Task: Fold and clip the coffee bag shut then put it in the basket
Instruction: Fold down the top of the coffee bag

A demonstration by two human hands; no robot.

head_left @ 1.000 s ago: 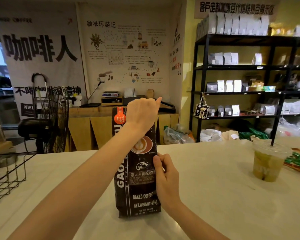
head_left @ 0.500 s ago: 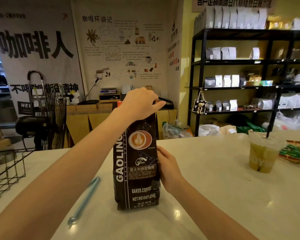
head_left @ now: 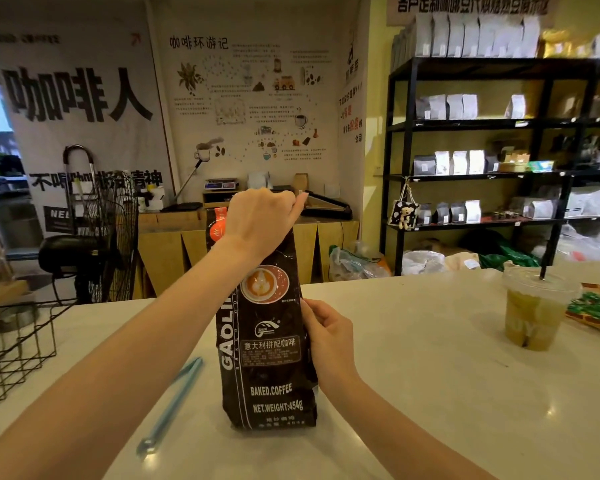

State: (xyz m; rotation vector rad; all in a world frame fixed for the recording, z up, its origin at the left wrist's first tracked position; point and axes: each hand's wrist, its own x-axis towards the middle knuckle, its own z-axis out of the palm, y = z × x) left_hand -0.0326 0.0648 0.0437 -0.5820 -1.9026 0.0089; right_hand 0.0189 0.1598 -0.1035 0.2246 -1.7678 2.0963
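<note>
Counter [head_left: 430, 358] of pale, glossy stone fills the lower half of your view, with soft light reflections near its front edge. Coffee bag [head_left: 269, 344], dark with white lettering, stands upright at the counter's middle. Your left hand [head_left: 262, 220] is closed over the bag's top, fingers curled around the upper edge; your right hand [head_left: 326, 341] grips the bag's right side at mid-height, thumb on the front face. Sealing clip [head_left: 174, 405], a long light-blue stick, lies flat on the counter just left of the bag, running diagonally toward the near edge, apart from both hands. Wire basket [head_left: 18, 351], black, sits at the counter's left edge, well apart from the bag; its contents are too dim to tell. Iced drink [head_left: 534, 310] in a clear lidded cup with a straw stands near the right edge, beside some green and orange packets [head_left: 596, 308]. Beyond the counter's far edge: a black floor fan [head_left: 111, 237] at left, a wooden bench [head_left: 243, 244] under printed wall posters [head_left: 250, 98], and black metal shelving [head_left: 499, 150] at right carrying rows of white and grey pouches.
</note>
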